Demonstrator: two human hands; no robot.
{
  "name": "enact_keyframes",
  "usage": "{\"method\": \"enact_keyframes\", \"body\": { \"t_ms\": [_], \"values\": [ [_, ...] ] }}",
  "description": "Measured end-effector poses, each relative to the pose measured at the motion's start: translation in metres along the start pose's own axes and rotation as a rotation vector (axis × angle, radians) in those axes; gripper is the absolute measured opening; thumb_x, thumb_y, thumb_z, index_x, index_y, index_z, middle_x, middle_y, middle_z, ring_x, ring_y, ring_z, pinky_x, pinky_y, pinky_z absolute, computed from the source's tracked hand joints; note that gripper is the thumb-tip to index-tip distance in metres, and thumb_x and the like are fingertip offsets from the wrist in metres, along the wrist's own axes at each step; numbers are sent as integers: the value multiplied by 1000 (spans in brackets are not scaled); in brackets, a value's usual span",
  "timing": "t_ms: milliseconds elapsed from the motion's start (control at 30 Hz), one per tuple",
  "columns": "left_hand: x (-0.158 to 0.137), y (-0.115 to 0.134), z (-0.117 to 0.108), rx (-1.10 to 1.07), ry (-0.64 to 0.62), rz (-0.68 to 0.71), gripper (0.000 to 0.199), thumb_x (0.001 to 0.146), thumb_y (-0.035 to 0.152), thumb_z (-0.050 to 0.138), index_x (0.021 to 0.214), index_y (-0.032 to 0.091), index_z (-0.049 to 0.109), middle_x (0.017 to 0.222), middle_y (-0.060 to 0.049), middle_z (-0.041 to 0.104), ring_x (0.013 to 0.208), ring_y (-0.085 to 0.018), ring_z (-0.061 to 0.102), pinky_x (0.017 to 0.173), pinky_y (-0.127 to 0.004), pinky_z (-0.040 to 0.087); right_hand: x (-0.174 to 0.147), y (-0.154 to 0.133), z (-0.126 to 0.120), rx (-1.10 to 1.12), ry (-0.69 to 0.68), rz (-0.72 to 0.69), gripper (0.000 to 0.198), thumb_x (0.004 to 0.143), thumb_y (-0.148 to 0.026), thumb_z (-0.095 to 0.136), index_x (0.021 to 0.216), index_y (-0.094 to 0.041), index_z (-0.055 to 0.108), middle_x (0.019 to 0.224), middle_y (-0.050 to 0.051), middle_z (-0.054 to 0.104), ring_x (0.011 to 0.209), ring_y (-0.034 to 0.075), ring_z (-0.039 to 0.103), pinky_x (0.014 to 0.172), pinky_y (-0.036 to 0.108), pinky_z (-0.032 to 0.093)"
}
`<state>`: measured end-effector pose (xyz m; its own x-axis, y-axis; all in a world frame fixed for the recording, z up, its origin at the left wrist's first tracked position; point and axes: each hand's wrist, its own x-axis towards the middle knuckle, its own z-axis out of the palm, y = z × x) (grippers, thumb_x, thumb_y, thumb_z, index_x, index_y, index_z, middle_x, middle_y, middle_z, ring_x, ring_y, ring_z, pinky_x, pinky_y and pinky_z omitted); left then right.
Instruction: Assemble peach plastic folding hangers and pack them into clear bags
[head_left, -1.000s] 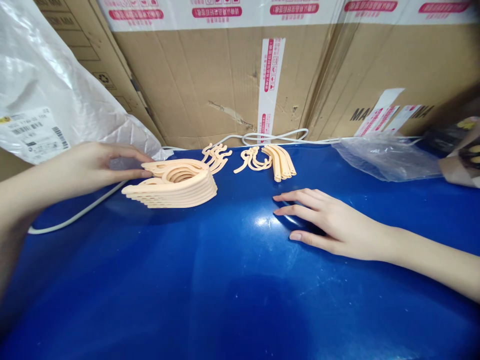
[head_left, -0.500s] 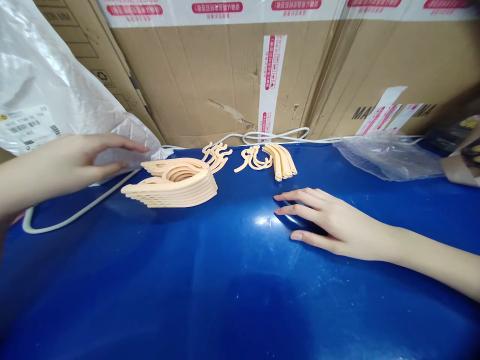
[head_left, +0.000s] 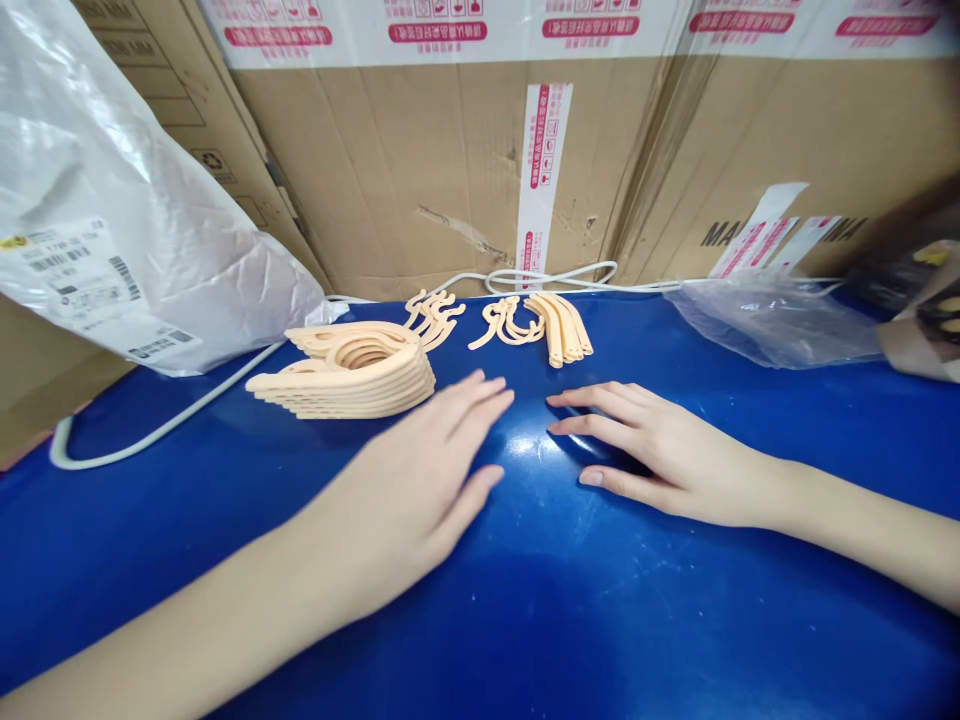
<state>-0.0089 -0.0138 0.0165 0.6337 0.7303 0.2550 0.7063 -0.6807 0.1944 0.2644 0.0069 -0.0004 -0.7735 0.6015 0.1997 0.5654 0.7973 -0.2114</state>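
My left hand [head_left: 427, 470] is open over the blue table [head_left: 555, 620], its fingers stretched towards the middle and nothing in it. Just beyond its fingers sits a stack of cream plastic curved pieces [head_left: 352, 385], which look like folding hanger parts. My right hand [head_left: 652, 445] lies open on the table with its fingers apart, holding nothing. Between and behind the hands are several cream hooks [head_left: 435, 318], another small group of curved hooks [head_left: 514, 325] and a bundle of cream arm-shaped strips [head_left: 561, 330].
Large cardboard boxes [head_left: 405, 150] stand along the back edge. A white plastic mailer bag [head_left: 180, 250] leans at the left, by a white cable [head_left: 165, 425]. A clear plastic bag [head_left: 780, 325] and a dark package [head_left: 922, 290] are at the right.
My left hand has moved from beside the white mailer bag, right and nearer, to the front of the stacked pieces. My right hand has stayed in place.
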Motion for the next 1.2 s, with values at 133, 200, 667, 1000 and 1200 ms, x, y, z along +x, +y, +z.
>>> {"method": "enact_keyframes", "body": {
  "t_ms": [133,200,667,1000,1200],
  "values": [
    [-1,1,30,10,-67,-28,57,96,50,36,146,22,38,151,-10,39,139,-29,39,111,-49,42,0,0,0,-4,10,1,38,94,-39,52,128,-22,58,139,13,54,125,27,52,100,48,45],
    [2,1,37,21,-50,-50,59,96,52,36,145,20,41,151,-12,39,138,-31,39,111,-51,41,0,0,1,-6,10,-3,40,94,-39,51,130,-22,56,139,13,53,125,27,52,100,49,45],
    [8,-5,33,-4,-107,55,53,100,43,30,146,18,37,153,-9,36,143,-23,31,118,-47,32,0,1,2,-61,-17,21,49,96,-42,47,140,-20,49,150,13,42,135,27,43,107,49,38],
    [10,-2,31,43,-139,53,54,101,41,29,147,13,36,154,-10,34,144,-25,30,116,-50,33,-1,2,4,-61,-5,20,48,96,-43,48,140,-22,49,150,11,43,135,26,42,107,47,38],
    [9,-1,29,43,-156,45,54,102,40,29,147,12,34,155,-10,33,144,-25,28,116,-50,31,0,3,3,-67,-8,19,48,96,-42,47,140,-21,49,150,11,43,135,25,42,108,46,38]
  ]
}}
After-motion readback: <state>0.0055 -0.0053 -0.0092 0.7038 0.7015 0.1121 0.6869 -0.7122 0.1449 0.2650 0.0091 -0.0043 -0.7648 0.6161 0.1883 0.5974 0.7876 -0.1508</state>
